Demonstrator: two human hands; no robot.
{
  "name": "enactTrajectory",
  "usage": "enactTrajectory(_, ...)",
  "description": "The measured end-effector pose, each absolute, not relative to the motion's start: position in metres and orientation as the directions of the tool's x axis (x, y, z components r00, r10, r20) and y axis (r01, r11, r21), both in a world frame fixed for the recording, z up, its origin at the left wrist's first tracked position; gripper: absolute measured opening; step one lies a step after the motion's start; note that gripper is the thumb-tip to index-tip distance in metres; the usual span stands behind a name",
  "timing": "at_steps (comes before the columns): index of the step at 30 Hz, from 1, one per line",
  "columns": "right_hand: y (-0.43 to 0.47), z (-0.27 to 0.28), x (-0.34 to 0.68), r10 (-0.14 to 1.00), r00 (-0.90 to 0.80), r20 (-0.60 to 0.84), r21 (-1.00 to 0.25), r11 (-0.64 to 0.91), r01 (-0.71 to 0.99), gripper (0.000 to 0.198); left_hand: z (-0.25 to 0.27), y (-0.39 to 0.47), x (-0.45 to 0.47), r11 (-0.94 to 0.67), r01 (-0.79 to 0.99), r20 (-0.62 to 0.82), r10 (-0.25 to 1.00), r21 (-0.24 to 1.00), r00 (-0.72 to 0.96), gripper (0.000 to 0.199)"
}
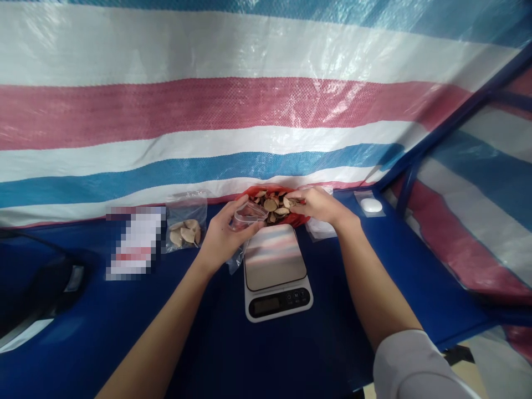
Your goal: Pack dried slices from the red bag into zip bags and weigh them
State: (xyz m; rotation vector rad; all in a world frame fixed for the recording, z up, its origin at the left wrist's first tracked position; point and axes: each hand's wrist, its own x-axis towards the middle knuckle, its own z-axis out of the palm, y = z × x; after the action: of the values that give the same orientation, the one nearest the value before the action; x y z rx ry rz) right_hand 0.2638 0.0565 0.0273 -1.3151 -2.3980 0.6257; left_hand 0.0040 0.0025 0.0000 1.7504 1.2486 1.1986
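Observation:
My left hand (226, 233) grips a clear plastic zip bag (250, 213), its mouth held apart between thumb and fingers. Beyond the scale lies a red bag (305, 217) full of brown dried slices (271, 205). Over the right side of that bag, my right hand (313, 204) pinches a pale dried slice (291, 203) between its fingertips. Just in front of both hands stands a white kitchen scale (276, 260) with a shiny plate; its display looks dark.
Left of my hands lies a clear bag of pale pieces (185, 233), beside a blurred-out paper (137, 244). A dark object (45, 288) with a cable sits far left. At the right is a small bag with a white item (371, 205). Striped sheeting (208, 105) hangs behind the blue table (332, 332).

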Motion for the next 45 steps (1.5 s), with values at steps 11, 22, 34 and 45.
enactTrajectory(11,0.034,0.052,0.250,0.802,-0.563,0.202,-0.794,0.470,0.385,0.035,-0.004,-0.001,0.011,-0.347,0.251,0.301,0.932,0.904,0.202,0.069)
enactTrajectory(22,0.019,0.070,0.227,0.666,-0.715,0.211,-0.698,0.615,0.366,0.018,0.000,-0.004,0.014,-0.407,0.326,0.330,0.905,0.853,0.268,0.075)
enactTrajectory(34,0.019,0.069,0.219,0.660,-0.730,0.177,-0.652,0.634,0.415,0.015,-0.005,-0.002,0.013,-0.404,0.302,0.331,0.906,0.864,0.264,0.083)
enactTrajectory(45,0.018,0.067,0.215,0.663,-0.730,0.166,-0.627,0.643,0.441,0.022,-0.001,-0.004,0.014,-0.348,0.238,0.280,0.919,0.907,0.277,0.081)
